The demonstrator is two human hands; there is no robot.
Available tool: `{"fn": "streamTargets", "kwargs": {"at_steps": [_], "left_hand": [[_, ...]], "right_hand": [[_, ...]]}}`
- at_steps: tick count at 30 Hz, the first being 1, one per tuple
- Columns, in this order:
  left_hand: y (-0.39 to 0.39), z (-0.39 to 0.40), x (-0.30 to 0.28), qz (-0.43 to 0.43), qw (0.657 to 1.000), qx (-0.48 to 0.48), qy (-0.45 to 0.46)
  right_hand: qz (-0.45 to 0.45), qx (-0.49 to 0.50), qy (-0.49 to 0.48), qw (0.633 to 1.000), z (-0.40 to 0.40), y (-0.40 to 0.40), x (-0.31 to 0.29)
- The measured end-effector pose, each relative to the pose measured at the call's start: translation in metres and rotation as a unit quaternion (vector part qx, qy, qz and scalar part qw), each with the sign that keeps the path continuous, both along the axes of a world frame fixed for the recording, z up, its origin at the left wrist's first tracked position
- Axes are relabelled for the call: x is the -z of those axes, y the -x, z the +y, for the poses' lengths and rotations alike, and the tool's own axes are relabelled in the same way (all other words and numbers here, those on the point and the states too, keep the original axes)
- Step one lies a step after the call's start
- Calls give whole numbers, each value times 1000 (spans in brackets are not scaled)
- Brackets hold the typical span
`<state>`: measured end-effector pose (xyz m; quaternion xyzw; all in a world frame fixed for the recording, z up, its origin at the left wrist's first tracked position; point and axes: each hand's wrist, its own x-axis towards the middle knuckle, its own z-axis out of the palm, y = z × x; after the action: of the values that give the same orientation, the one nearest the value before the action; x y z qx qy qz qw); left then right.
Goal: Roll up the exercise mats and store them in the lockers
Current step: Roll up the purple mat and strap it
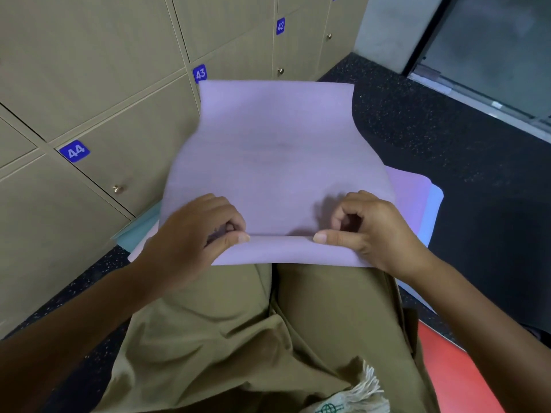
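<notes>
**A:** What lies in front of the kneeling person?

**B:** A lilac mat (277, 162), spread on the dark speckled floor (441, 138) and running away from the knees toward the lockers (98, 93). Its far end curls upward just below the door numbered 43 (199, 73). Its near edge is folded over on itself in a narrow first turn, just above the khaki trousers (268, 323).

**A:** And the hands?

**B:** Both are on that folded near edge. The left hand (196, 234) grips it with fingers curled over the fold and the thumb lying flat along the crease. The right hand (366, 231) pinches it likewise, thumb extended along the crease, fingers bent above it. The two thumbs point at each other, well apart.

**A:** Is that the only mat?

**B:** No. Beneath it lie others: a lighter purple mat (411, 198) and a pale blue mat (433, 210) show at the right side, and a teal mat (134, 234) shows at the left near the locker base. How many are stacked I cannot tell.

**A:** The lockers themselves?

**B:** Beige doors, all closed, with blue number plates; 44 (74, 151) and 42 (280, 25) are legible, and small round knobs are visible. A red mat (456, 368) lies at the person's right side, and a fringed cloth (363, 394) hangs at the lower edge of the view.
</notes>
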<state>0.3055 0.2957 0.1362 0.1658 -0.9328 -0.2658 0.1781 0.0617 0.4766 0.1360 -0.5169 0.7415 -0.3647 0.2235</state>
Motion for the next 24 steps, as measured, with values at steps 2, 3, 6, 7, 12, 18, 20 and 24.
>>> {"fn": "streamTargets", "kwargs": {"at_steps": [2,3,6,7,12,18,20,24], "left_hand": [[-2,-3,1,14,998,31,43],[-3,-4,2,18,996,49,79],[-3,-6,7,13,986,69,149],[-3,-5,7,9,985,67,160],[0,-2,6,-23,979,39,197],[7,-8,13,-53,990,-16,133],[12,-11,12,-61,992,-20,110],[21,-25,5,-99,993,-43,-49]], "right_hand": [[-56,-6,-2,998,-4,2,0],[-84,-7,-1,996,-5,3,0],[-122,0,12,992,-6,4,2],[-113,6,22,993,-5,4,4],[195,-4,122,973,-4,2,11],[441,-20,164,882,9,-7,12],[452,-19,141,881,13,-6,15],[418,-22,130,899,12,3,20]]}}
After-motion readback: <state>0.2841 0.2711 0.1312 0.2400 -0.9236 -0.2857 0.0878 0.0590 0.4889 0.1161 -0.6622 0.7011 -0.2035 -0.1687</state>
